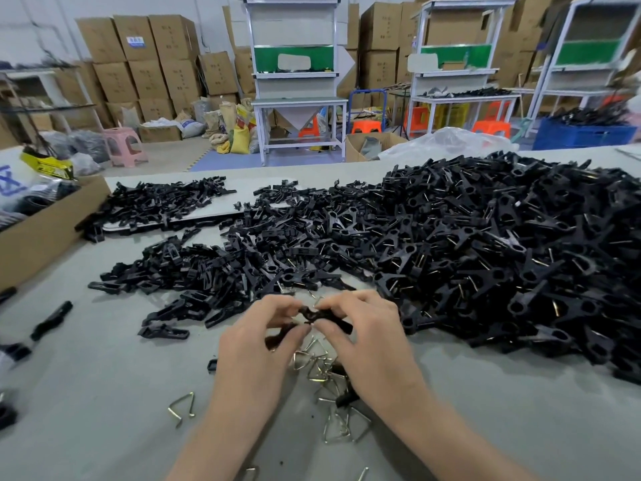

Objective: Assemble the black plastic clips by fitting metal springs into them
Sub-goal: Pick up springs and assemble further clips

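Note:
My left hand (258, 345) and my right hand (367, 341) meet over the grey table, both pinching one black plastic clip (317, 315) between thumbs and fingertips. The clip's halves are partly hidden by my fingers; I cannot tell whether a spring sits in it. Loose bent metal springs (324, 371) lie on the table just below and between my wrists, one more spring (182, 407) to the left. A big heap of assembled black clips (503, 251) fills the right side. A flatter spread of clip halves (215, 269) lies ahead and left.
A cardboard box (41, 230) with bagged parts stands at the left table edge. A few stray clip pieces (52, 321) lie at far left. Beyond the table's far edge are workbenches (298, 105), stacked cartons, stools and a blue crate (582, 135).

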`<state>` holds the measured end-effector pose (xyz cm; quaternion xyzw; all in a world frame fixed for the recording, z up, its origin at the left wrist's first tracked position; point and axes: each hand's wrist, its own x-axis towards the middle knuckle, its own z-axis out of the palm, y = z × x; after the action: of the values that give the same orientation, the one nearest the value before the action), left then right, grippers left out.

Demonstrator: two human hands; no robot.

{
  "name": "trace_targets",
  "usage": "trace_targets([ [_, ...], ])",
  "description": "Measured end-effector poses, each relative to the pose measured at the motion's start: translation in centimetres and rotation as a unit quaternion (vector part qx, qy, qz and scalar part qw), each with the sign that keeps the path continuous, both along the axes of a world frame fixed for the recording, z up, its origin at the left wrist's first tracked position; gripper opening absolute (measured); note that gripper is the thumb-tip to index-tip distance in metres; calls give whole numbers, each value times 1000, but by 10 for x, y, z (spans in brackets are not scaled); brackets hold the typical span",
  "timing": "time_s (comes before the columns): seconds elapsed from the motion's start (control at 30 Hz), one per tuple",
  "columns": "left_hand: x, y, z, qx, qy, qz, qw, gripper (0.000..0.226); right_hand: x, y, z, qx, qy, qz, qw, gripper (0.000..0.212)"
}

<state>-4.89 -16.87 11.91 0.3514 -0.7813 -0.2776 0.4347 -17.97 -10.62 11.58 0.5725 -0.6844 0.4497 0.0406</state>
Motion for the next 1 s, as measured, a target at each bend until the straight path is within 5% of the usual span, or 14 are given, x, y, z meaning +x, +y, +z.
trace_targets([
  [0.13,0,-1,2,139,82,-17,987,19,4,3,3,-12,-72,19,997,19],
  [0.37,-1,0,3,245,171,-61,952,17,4,5,9,-28,-121,45,991,12],
  [0.53,-1,1,6,238,169,-93,952,14,6,5,10,-16,-165,51,985,14],
  [0.7,-4,8,7,322,170,-145,920,12,10,7,13,-23,-160,69,984,16],
  [1.0,-6,8,2,294,124,-145,936,22,10,6,11,-29,-152,26,988,15],
])
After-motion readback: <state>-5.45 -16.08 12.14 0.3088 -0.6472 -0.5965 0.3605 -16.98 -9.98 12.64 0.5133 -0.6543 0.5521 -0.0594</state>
